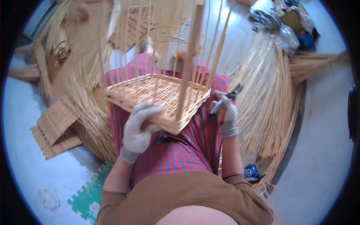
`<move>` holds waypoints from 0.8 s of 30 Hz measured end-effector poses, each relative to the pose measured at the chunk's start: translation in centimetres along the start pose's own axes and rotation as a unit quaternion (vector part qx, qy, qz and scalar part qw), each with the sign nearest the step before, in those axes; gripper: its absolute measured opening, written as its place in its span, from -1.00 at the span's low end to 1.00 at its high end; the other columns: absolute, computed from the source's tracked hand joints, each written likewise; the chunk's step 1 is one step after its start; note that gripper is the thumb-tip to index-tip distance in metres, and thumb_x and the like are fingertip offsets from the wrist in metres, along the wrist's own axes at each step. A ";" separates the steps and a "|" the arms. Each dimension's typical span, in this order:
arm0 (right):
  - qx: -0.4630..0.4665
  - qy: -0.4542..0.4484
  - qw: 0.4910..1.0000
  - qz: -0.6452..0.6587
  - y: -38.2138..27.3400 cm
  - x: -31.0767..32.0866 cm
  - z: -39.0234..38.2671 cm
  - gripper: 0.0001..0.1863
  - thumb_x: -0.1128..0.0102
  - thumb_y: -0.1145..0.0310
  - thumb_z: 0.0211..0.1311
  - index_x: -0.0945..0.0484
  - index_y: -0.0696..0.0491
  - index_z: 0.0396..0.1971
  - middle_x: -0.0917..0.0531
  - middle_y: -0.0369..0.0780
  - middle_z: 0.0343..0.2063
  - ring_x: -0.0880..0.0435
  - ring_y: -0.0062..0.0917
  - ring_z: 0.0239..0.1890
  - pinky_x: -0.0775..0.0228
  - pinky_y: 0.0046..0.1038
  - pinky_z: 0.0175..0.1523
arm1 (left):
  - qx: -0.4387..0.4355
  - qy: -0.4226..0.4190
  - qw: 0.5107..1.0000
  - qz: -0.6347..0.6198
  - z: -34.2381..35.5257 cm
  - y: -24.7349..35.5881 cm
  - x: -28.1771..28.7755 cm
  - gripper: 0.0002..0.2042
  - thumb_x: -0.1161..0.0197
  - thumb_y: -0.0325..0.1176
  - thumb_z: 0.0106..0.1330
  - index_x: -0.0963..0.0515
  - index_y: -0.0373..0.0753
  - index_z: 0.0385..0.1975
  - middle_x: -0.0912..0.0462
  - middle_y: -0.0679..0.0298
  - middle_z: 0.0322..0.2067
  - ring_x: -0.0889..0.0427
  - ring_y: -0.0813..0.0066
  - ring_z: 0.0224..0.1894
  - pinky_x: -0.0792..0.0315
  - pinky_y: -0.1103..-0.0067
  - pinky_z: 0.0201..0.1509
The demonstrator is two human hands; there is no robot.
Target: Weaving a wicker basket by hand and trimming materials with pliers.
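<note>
A woven wicker basket base rests over my lap, low sides started around its edge. Tall thin stakes rise from its rim, and one thicker brown stick stands at the near corner. My left hand, in a whitish glove, grips the near left edge, fingers on top and thumb below. In my gloved right hand, just off the basket's right corner, is a pair of pruning shears with dark blades and red handles. A pale flat piece also shows at those fingers; its kind is unclear.
Long pale strands lie spread on the floor at right, with more bundles at left. Woven panels lie beyond my left arm. A green foam mat is at lower left, clear plastic bags at far right.
</note>
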State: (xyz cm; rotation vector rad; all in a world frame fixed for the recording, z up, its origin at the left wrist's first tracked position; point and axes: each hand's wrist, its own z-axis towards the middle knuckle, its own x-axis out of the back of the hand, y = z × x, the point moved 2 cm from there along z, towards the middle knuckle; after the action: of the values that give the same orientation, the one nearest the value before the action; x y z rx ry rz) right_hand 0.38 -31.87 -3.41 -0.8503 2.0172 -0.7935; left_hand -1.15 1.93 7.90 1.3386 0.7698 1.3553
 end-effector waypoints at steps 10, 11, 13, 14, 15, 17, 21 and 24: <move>0.074 -0.054 0.986 0.137 2.1 3.0 -3.3 -0.65 -0.08 0.40 0.38 -0.47 0.18 0.11 -0.61 -0.15 -0.16 -0.70 -0.35 -0.23 -0.58 -0.25 -0.06 | -0.073 -0.124 0.985 -0.090 -1.4 -3.0 1.1 -0.44 -0.54 0.03 0.03 -0.67 -0.22 -0.05 -0.52 0.17 0.10 -0.54 0.29 0.16 -0.46 0.41 0.23; 0.105 -0.060 0.982 0.145 1.8 2.8 -3.8 -0.65 -0.06 0.41 0.39 -0.46 0.18 0.12 -0.61 -0.15 -0.18 -0.69 -0.35 -0.23 -0.57 -0.24 -0.04 | -0.085 -0.122 0.983 -0.108 -0.6 -3.7 1.0 -0.38 -0.53 0.13 0.01 -0.65 -0.23 -0.05 -0.50 0.17 0.10 -0.52 0.28 0.19 -0.44 0.39 0.25; 0.135 -0.012 0.984 0.113 1.5 2.2 -4.6 -0.63 0.00 0.43 0.40 -0.43 0.20 0.15 -0.60 -0.12 -0.16 -0.67 -0.34 -0.19 -0.54 -0.23 -0.02 | -0.021 -0.097 0.990 -0.103 1.2 -5.6 0.8 -0.22 -0.27 0.50 0.11 -0.56 -0.22 -0.11 -0.43 0.09 0.18 -0.40 0.22 0.29 -0.24 0.34 0.38; 0.141 -0.047 0.982 0.112 1.5 1.6 -5.1 -0.62 -0.02 0.42 0.40 -0.42 0.20 0.16 -0.59 -0.11 -0.12 -0.67 -0.35 -0.18 -0.54 -0.23 -0.01 | -0.001 -0.079 0.989 -0.124 1.9 -6.4 0.6 -0.21 -0.18 0.54 0.17 -0.55 -0.22 -0.12 -0.38 0.05 0.25 -0.35 0.19 0.33 -0.18 0.34 0.42; 0.143 -0.050 0.983 0.104 1.6 1.1 -5.5 -0.61 -0.03 0.42 0.40 -0.42 0.21 0.17 -0.59 -0.10 -0.09 -0.67 -0.36 -0.16 -0.54 -0.23 0.01 | 0.002 -0.072 0.992 -0.106 2.6 -7.1 0.9 -0.22 -0.16 0.51 0.21 -0.51 -0.23 -0.08 -0.31 0.03 0.33 -0.33 0.23 0.32 -0.19 0.36 0.40; 0.125 -0.044 0.989 0.068 2.3 -0.2 -6.0 -0.56 -0.04 0.40 0.40 -0.36 0.18 0.24 -0.58 -0.12 -0.01 -0.67 -0.41 -0.11 -0.53 -0.26 0.09 | 0.016 -0.052 0.988 -0.144 3.2 -8.1 1.2 -0.36 -0.21 0.35 0.31 -0.46 -0.20 -0.07 -0.33 0.28 -0.02 -0.32 0.47 0.00 -0.25 0.51 0.13; 0.144 -0.046 0.988 0.017 3.2 -2.1 -6.4 -0.53 -0.04 0.40 0.40 -0.32 0.15 0.27 -0.61 -0.15 -0.06 -0.67 -0.44 -0.07 -0.52 -0.28 0.15 | 0.082 0.009 0.993 -0.089 2.5 -9.2 1.8 -0.66 -0.33 -0.06 0.44 -0.45 -0.17 -0.07 -0.34 0.46 -0.29 -0.31 0.65 -0.23 -0.29 0.64 -0.09; 0.148 -0.052 0.987 0.025 3.2 -2.3 -6.3 -0.54 -0.06 0.40 0.40 -0.34 0.15 0.26 -0.64 -0.18 -0.16 -0.69 -0.41 -0.08 -0.53 -0.29 0.14 | 0.124 0.043 0.990 -0.052 1.8 -9.6 1.5 -0.74 -0.26 -0.17 0.50 -0.49 -0.20 -0.02 -0.48 0.39 -0.16 -0.41 0.62 -0.12 -0.37 0.59 0.05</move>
State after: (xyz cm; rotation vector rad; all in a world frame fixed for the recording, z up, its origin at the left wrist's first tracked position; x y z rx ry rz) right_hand -4.78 -26.73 -1.79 -0.6545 1.7673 -0.9708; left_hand 2.95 5.47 -0.36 1.4163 1.0802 1.2706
